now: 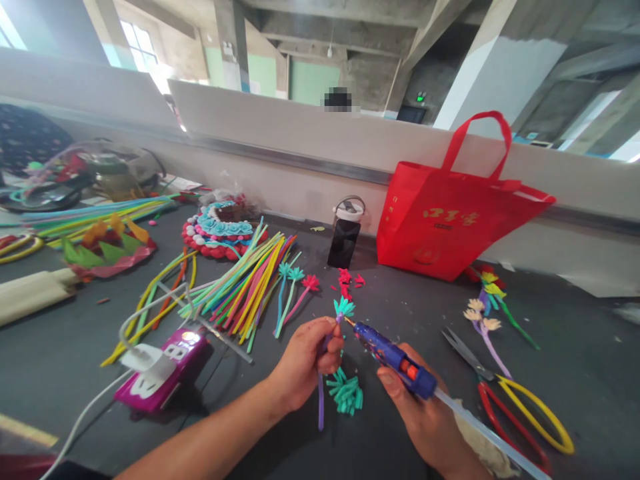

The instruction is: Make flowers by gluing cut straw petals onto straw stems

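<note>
My left hand [306, 363] is closed around a purple pipe-cleaner stem [321, 403] topped with a small teal paper flower [344, 307]. My right hand [425, 417] grips a blue hot glue gun [395, 360] with a clear glue stick sticking out of its back. The gun's nozzle touches the base of the teal flower. Below the flower a strip of teal fringed paper [346, 393] lies on the dark table [75, 360].
A bundle of coloured pipe cleaners [247, 283] lies left of centre, beside a purple power strip [167, 367]. Red-and-yellow scissors [505, 400] and finished flowers [487, 313] lie right. A red tote bag [455, 217], a dark bottle [345, 237] and a beaded craft [220, 233] stand behind.
</note>
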`<state>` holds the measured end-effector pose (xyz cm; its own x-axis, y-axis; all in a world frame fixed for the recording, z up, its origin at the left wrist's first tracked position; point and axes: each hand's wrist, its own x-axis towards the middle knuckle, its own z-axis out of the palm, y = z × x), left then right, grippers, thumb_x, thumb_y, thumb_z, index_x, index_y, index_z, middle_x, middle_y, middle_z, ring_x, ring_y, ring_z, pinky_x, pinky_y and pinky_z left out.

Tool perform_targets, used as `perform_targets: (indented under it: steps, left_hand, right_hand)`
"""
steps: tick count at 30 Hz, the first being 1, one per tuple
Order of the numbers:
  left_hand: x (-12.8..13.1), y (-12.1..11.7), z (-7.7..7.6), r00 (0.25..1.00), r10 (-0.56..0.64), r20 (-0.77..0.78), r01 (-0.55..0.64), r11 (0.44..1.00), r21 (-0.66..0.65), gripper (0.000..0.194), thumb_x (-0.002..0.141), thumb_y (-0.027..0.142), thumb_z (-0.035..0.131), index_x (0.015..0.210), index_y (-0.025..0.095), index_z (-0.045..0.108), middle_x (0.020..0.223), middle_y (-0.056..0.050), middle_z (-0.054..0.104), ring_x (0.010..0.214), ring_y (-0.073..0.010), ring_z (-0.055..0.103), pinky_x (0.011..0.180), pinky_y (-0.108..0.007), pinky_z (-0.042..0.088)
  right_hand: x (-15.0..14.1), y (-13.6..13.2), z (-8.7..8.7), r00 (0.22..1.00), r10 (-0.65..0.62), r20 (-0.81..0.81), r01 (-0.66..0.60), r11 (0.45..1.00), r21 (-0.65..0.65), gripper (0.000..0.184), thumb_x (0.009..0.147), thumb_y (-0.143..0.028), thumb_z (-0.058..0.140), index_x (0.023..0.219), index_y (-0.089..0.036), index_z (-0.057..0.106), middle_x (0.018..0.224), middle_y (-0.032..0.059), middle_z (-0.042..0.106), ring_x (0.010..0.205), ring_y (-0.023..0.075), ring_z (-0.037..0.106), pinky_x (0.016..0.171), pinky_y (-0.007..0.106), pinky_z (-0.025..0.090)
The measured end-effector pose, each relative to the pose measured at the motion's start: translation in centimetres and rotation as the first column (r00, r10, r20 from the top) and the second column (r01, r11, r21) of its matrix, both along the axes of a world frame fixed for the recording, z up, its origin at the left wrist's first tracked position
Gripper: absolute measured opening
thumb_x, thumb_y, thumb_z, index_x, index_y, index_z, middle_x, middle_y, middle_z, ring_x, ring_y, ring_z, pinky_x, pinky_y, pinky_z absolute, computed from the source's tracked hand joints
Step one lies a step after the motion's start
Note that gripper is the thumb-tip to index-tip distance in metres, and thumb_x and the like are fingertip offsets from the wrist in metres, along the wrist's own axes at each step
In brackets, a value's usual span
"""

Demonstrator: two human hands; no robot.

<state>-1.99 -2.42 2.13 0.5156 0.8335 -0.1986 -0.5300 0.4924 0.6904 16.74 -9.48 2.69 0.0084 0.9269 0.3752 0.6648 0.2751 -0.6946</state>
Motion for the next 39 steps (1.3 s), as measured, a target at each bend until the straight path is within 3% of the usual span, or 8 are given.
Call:
perform_targets:
  steps: [6, 9, 14, 17, 20, 23, 30, 39]
  left_hand:
    - [-0.1, 0.3, -0.1, 0.999, -0.012, 0.053, 0.015, 0.999, -0.052, 0.018, 0.087, 0.027, 0.053, 0.074, 0.015, 0.05, 0.058, 0.007, 0.037, 0.043, -0.0026, 0.021, 0.044, -0.021, 0.013]
    - [-0.3, 0.5, -0.2, 0.997, -0.007, 0.077, 0.013, 0.997, -0.075, 0.017, 0.087, 0.026, 0.053, 0.075, 0.015, 0.049, 0.057, 0.007, 0.036, 0.042, -0.0025, 0.02, 0.043, -0.021, 0.012]
    - [-0.4, 0.8, -0.5, 0.994, -0.021, 0.103, 0.03, 0.996, -0.083, 0.016, 0.088, 0.025, 0.052, 0.076, 0.015, 0.049, 0.057, 0.007, 0.037, 0.041, -0.0024, 0.02, 0.042, -0.021, 0.013]
    - [-0.4, 0.7, -0.5, 0.993, -0.029, 0.11, 0.038, 0.996, -0.082, 0.016, 0.088, 0.025, 0.051, 0.076, 0.014, 0.05, 0.057, 0.007, 0.037, 0.042, -0.0025, 0.021, 0.042, -0.02, 0.013]
    - [-0.3, 0.6, -0.3, 0.993, -0.04, 0.109, 0.049, 0.995, -0.086, 0.016, 0.088, 0.024, 0.051, 0.076, 0.014, 0.05, 0.057, 0.006, 0.037, 0.042, -0.0025, 0.021, 0.042, -0.02, 0.013]
    - [-0.3, 0.4, 0.0, 0.99, -0.066, 0.121, 0.078, 0.992, -0.102, 0.016, 0.088, 0.023, 0.051, 0.075, 0.014, 0.05, 0.058, 0.007, 0.037, 0.041, -0.0021, 0.02, 0.042, -0.02, 0.013]
    - [-0.4, 0.3, 0.4, 0.977, -0.117, 0.18, 0.142, 0.981, -0.132, 0.017, 0.088, 0.024, 0.051, 0.074, 0.014, 0.05, 0.055, 0.007, 0.035, 0.04, -0.0017, 0.018, 0.04, -0.018, 0.014]
    - [-0.5, 0.2, 0.4, 0.971, -0.13, 0.2, 0.161, 0.976, -0.149, 0.018, 0.088, 0.024, 0.05, 0.073, 0.014, 0.05, 0.053, 0.008, 0.033, 0.039, -0.0019, 0.018, 0.039, -0.017, 0.014]
  right_hand:
    - [0.1, 0.2, -0.5, 0.987, 0.077, -0.14, -0.087, 0.994, -0.068, 0.018, 0.092, -0.041, 0.054, 0.092, -0.023, 0.06, 0.077, -0.0004, 0.067, 0.068, 0.0163, 0.064, 0.062, 0.023, 0.053]
    - [0.7, 0.1, -1.5, 0.979, 0.071, -0.193, -0.077, 0.997, -0.026, 0.025, 0.092, -0.041, 0.055, 0.109, -0.023, 0.057, 0.095, 0.0039, 0.07, 0.083, 0.0194, 0.067, 0.072, 0.027, 0.054]
    - [1.4, -0.2, -3.1, 0.958, 0.127, -0.256, -0.12, 0.992, 0.043, 0.036, 0.091, -0.047, 0.056, 0.116, -0.022, 0.055, 0.103, 0.0091, 0.068, 0.083, 0.0219, 0.067, 0.071, 0.031, 0.056]
    - [1.2, -0.1, -3.2, 0.96, 0.182, -0.211, -0.156, 0.979, 0.133, 0.042, 0.088, -0.053, 0.058, 0.117, -0.022, 0.055, 0.104, 0.0102, 0.067, 0.082, 0.0225, 0.067, 0.067, 0.03, 0.056]
    - [0.7, 0.1, -2.7, 0.982, 0.155, -0.107, -0.136, 0.976, 0.172, 0.04, 0.087, -0.052, 0.059, 0.115, -0.023, 0.057, 0.102, 0.0092, 0.067, 0.082, 0.0231, 0.068, 0.066, 0.029, 0.055]
    - [0.5, 0.4, -2.7, 0.985, 0.159, -0.072, -0.149, 0.981, 0.125, 0.035, 0.089, -0.051, 0.057, 0.109, -0.023, 0.059, 0.097, 0.0066, 0.067, 0.081, 0.0215, 0.067, 0.069, 0.028, 0.054]
    - [0.8, 0.7, -4.3, 0.989, 0.085, -0.121, -0.081, 0.996, 0.04, 0.038, 0.086, -0.052, 0.06, 0.111, -0.024, 0.058, 0.102, 0.006, 0.068, 0.087, 0.0228, 0.067, 0.076, 0.03, 0.054]
    - [0.8, 0.7, -4.0, 0.983, 0.125, -0.133, -0.119, 0.992, 0.052, 0.035, 0.086, -0.048, 0.062, 0.112, -0.025, 0.057, 0.093, 0.0033, 0.07, 0.079, 0.0207, 0.069, 0.072, 0.028, 0.054]
